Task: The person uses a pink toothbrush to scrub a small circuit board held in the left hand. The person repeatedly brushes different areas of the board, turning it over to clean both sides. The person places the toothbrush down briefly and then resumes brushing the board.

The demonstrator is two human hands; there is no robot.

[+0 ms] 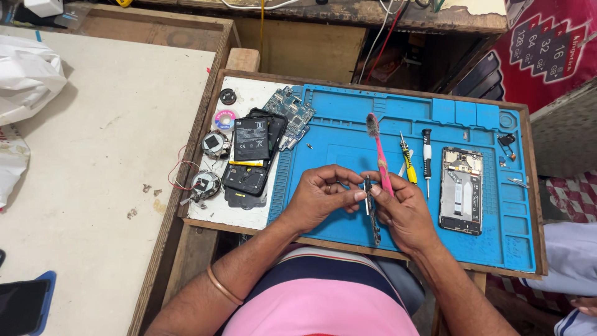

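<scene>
My left hand (320,198) and right hand (403,208) pinch a narrow dark strip-shaped phone part (371,208) between fingertips, over the blue silicone repair mat (348,134). My right hand also grips a pink plastic toothbrush (378,152), bristles pointing away from me.

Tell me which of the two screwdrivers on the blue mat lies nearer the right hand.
The yellow-handled screwdriver, just right of the pink toothbrush that the right hand holds. The black-and-white screwdriver lies farther right, toward the opened phone.

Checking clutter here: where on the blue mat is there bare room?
The blue mat is bare left of the toothbrush, up to the circuit board, and along its near-right edge below the opened phone. Crowded: screwdrivers between toothbrush and phone.
</scene>
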